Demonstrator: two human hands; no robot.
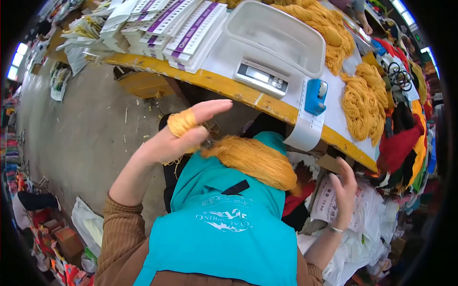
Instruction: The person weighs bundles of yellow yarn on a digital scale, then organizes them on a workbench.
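Left hand (168, 143) half open, wrapped by yarn coil (182, 122) | right hand (344, 190) loosely open, no hold seen | yarn hank (255, 162) lies on apron (224, 252) | turns should be laid evenly, without pulling

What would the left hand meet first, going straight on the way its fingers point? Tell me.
The left hand would likely meet the table edge first. Depth is unclear, though: if higher than the tabletop, it might pass over toward the scale.
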